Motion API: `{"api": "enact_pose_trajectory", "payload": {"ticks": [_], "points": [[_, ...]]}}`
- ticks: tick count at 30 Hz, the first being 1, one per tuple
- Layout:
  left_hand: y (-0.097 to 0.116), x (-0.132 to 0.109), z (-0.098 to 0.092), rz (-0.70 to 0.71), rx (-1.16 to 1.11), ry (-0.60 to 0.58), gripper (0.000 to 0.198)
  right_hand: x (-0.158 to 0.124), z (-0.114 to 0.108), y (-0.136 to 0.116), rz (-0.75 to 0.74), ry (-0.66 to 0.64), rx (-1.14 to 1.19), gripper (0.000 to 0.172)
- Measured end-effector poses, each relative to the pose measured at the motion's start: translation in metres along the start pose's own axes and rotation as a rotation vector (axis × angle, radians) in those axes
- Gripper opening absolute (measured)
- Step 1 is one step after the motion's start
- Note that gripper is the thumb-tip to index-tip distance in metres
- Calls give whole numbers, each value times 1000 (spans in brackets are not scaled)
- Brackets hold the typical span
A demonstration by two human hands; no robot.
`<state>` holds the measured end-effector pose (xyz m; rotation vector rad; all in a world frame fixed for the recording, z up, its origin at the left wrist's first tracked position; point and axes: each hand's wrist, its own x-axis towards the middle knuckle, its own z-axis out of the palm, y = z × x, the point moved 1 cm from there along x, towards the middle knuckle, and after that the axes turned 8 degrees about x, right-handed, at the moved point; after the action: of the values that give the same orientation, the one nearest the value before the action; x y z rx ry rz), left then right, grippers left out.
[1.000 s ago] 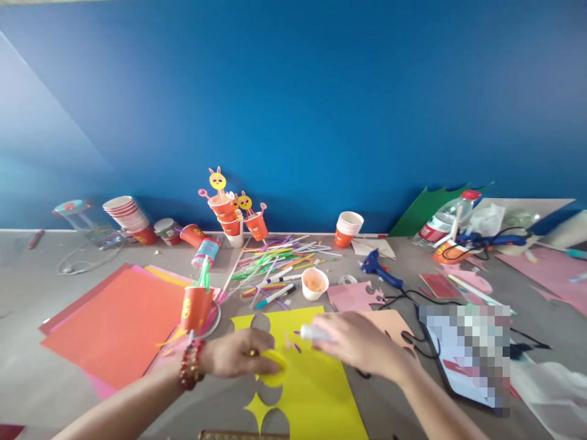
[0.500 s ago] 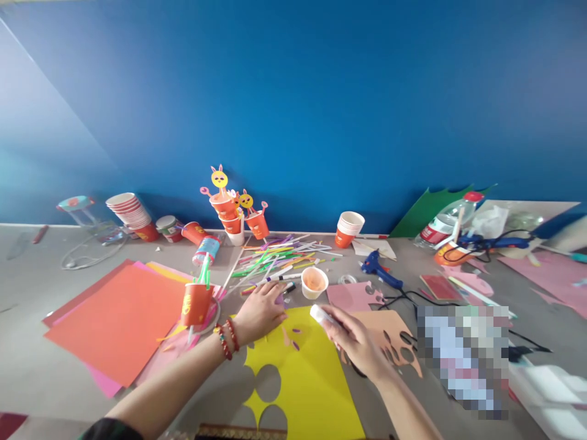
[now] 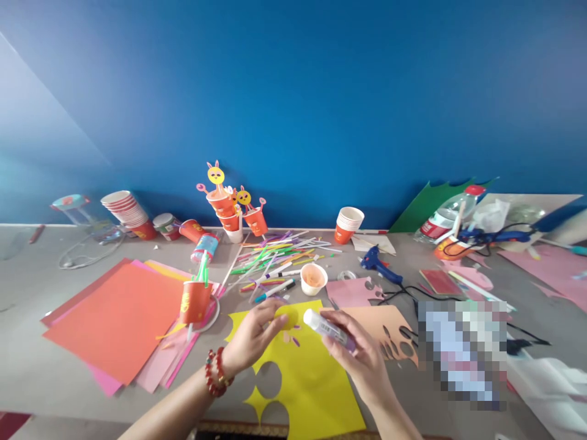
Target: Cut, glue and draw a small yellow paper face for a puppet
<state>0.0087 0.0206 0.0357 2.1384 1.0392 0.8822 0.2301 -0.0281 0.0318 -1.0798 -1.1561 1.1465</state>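
My right hand (image 3: 362, 354) is closed around a glue stick (image 3: 328, 327) with a white end and a pale purple body, its white end tilted toward the left. Between the thumb and fingers of my left hand (image 3: 252, 336) is a yellow paper circle (image 3: 288, 316), facing the glue stick a short distance away. Both hands are over a yellow sheet (image 3: 316, 391) with round holes cut along its left side. Small pink and purple paper pieces (image 3: 295, 340) lie on that sheet between my hands. A bead bracelet (image 3: 216, 373) circles my left wrist.
Beyond my hands stand a small white tub (image 3: 313, 280) and a pile of coloured sticks (image 3: 275, 253). Orange paper (image 3: 114, 324) and a red cup (image 3: 195, 302) are left. A blue glue gun (image 3: 380, 267) with a black cable lies right. Decorated cups (image 3: 229, 214) stand near the wall.
My left hand has drawn back toward me from beside the pens and now holds the yellow paper circle. My right hand still grips the glue stick, now turned more sideways.
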Motion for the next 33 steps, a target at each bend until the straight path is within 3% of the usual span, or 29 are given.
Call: {"api": "enact_pose_trajectory", "payload": {"ticks": [3,7,12,15,20,23,28,33], "points": [[8,-7,3,105,234,60,27,-5,-1,-2,-37,52,2,32],[16,-12,1,398,651,116,25,-9,-8,2,-165,74,149,29],[17,-17,-5,554,684,144,30,-10,-8,4,-229,-34,476,30],[17,-18,-5,570,638,148,32,-13,-3,5,-224,-122,507,32],[21,-18,-3,479,479,114,33,-19,8,9,-293,-128,365,33],[26,-19,3,377,276,73,31,-20,16,11,-305,-54,263,29],[33,-20,22,103,-167,50,21,-15,22,9,-293,107,125,21],[35,-21,34,-131,-295,20,24,-12,18,12,-325,44,-48,26]]}}
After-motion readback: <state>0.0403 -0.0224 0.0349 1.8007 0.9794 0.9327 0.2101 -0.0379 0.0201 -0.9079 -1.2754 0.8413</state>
